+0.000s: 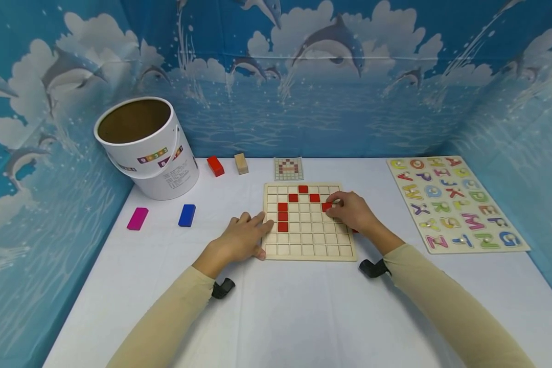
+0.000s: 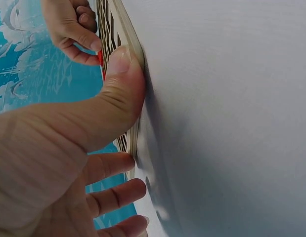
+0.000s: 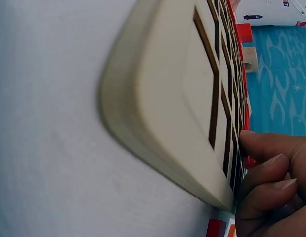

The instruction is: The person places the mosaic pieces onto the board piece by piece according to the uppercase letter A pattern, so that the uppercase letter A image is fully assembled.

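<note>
A square wooden grid board (image 1: 309,240) lies flat on the white table in the head view. Several red tiles (image 1: 282,215) sit in its cells in an arc. My left hand (image 1: 246,236) rests on the board's left edge with its fingers straight. In the left wrist view its thumb (image 2: 120,66) presses on the board's rim (image 2: 135,54). My right hand (image 1: 346,208) is over the board's right side and pinches a red tile (image 1: 326,206) at a cell. In the right wrist view the curled fingers (image 3: 271,185) lie against the board (image 3: 167,98).
A white bucket (image 1: 147,148) stands at the back left. Behind the board lie a red block (image 1: 215,166), a wooden block (image 1: 241,163) and a small pattern card (image 1: 288,168). A pink block (image 1: 137,218) and a blue block (image 1: 187,215) lie left. An alphabet puzzle (image 1: 455,204) lies right.
</note>
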The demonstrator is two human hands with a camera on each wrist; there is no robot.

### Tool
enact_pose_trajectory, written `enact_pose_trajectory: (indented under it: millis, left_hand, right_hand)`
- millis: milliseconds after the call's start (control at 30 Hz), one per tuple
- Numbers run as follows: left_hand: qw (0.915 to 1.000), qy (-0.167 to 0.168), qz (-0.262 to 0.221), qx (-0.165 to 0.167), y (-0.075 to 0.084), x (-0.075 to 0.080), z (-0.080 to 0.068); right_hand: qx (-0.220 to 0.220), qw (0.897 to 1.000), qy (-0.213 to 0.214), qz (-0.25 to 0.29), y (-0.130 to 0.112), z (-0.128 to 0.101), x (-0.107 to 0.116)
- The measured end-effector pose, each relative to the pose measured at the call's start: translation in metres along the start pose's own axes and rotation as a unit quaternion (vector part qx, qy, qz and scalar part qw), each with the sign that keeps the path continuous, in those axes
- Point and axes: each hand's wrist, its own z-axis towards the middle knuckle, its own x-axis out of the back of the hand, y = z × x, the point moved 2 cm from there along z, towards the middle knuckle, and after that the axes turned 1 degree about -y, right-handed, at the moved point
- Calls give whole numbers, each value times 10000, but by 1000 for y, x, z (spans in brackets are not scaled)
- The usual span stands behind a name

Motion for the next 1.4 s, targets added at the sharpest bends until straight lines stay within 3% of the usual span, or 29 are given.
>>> enact_pose_trajectory:
  millis: [133, 233, 400, 567, 733, 900, 1167, 1400]
  left_hand:
    - [10000, 4, -66, -30, 0, -1, 0]
    - [10000, 19, -56, -59, 0, -1, 0]
    - [10000, 29, -26, -78, 0, -1, 2]
    - [9999, 29, -81, -74, -1, -1, 0]
    - [9999, 33, -89, -64, -1, -1, 0]
    - [10000, 9, -54, -43, -1, -1, 0]
    - [10000, 22, -37, -85, 0, 2, 0]
    - [10000, -32, -32, -46, 1, 2, -1]
  right_hand:
    - [17, 10000, -12, 7, 0, -2, 3]
    - [-13, 9995, 70, 309, 5, -8, 13]
    - [-233, 9927, 127, 1180, 24, -31, 39]
    - [-468, 9904, -47, 1296, 45, -56, 50]
    - [-328, 9969, -87, 714, 61, -72, 47]
    - [-90, 9999, 133, -29, 69, -79, 43]
    - [123, 9978, 370, -539, 65, -80, 41]
    - [298, 9964, 94, -789, 57, -77, 39]
